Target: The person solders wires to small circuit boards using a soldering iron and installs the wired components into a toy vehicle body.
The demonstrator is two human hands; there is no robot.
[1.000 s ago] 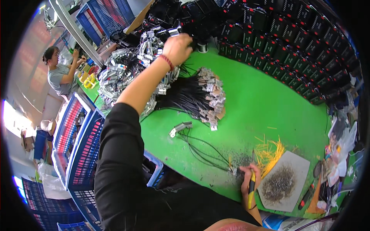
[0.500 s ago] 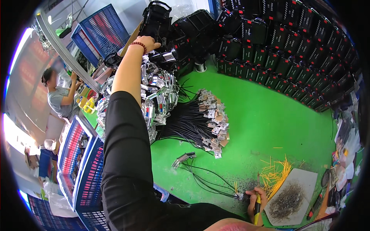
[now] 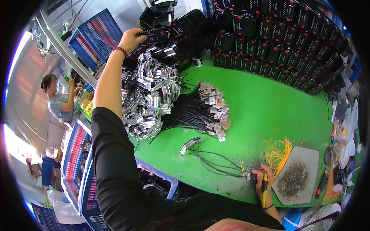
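My left hand (image 3: 132, 39) reaches out to the far left, its thumb and fingers closed on the edge of a black plastic case (image 3: 157, 35) in a pile of such cases. Low on the right, my right hand (image 3: 264, 178) grips a soldering iron (image 3: 265, 188) with a yellow and black handle, its thin tip pointing away from me. Beside that hand lies a small silvery part (image 3: 246, 176) with black wires (image 3: 216, 163) running to a chrome lamp-like piece (image 3: 189, 144). Two short yellow strands stand up near the small part.
Chrome pieces (image 3: 154, 84) are heaped at left, their black wires (image 3: 189, 111) fanning right. Stacked black cases (image 3: 266, 50) line the back. Yellow strands (image 3: 283, 154) lie beside a grey board (image 3: 304, 154) with dark grit. A co-worker (image 3: 61, 102) sits at far left, past blue crates (image 3: 77, 154).
My left hand has moved left and slightly away, its fingers now on a case's edge. The view has shifted; my right hand still holds the soldering iron beside the small part.
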